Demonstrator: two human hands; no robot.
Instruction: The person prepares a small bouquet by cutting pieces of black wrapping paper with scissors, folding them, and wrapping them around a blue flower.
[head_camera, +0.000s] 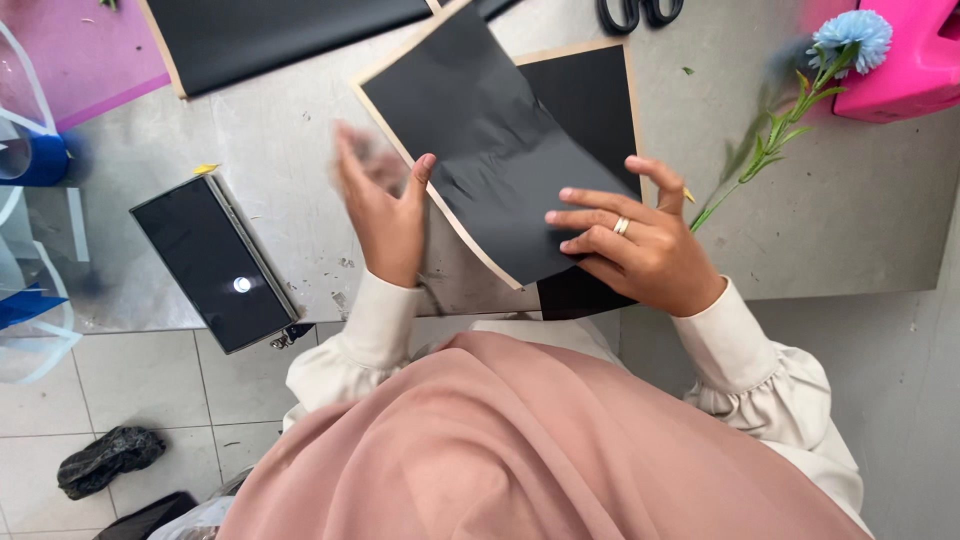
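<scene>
1. Right hand (640, 245): fingers (590, 215) spread flat on a black sheet (490, 150), pinning its lower corner above a second black sheet (590, 100) on the table (850, 200).
2. Left hand (385, 215): blurred, fingers apart, at the sheet's left edge.
3. Phone (212, 262), left.
4. Blue flower (850, 38) and scissors (640, 12), farther back.

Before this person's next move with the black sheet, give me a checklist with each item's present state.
1. Right hand rests its fingers flat on the black tan-edged paper sheet: ok.
2. Left hand grips the sheet's left edge: cannot tell, the hand is blurred.
3. A second black sheet lies under the top one: ok.
4. Black-handled scissors lie clear of both hands, at the table's far edge: ok.
5. Blue artificial flower with green stem lies apart from the sheets: ok.
6. Dark rectangular phone lies flat on the grey metal table: ok.
</scene>
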